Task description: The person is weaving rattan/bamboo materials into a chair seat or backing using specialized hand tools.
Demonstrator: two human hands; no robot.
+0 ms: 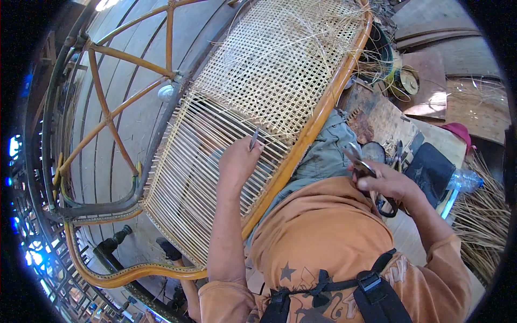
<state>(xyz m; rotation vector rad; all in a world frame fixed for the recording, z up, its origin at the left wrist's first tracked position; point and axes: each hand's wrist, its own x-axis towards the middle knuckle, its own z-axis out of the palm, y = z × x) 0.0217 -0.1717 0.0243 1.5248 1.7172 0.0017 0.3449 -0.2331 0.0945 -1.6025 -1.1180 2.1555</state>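
Note:
A rattan bench seat frame (318, 116) lies tilted in front of me, its far half woven into a cane mesh (280, 59) and its near half strung with parallel cane strands (199, 161). My left hand (237, 160) rests on the strands and pinches a thin grey metal tool (253, 140) that points up at the edge of the mesh. My right hand (383, 182) is off to the right of the frame, closed on a pair of black-handled scissors (362, 168) with the blades pointing up and left.
The bench's curved rattan backrest (107, 113) stands to the left. On the wooden floor at right lie a dark cloth (430, 169), a plastic bottle (464, 180), loose cane strips (482, 220), a tape roll (405, 81) and wooden boards (431, 81).

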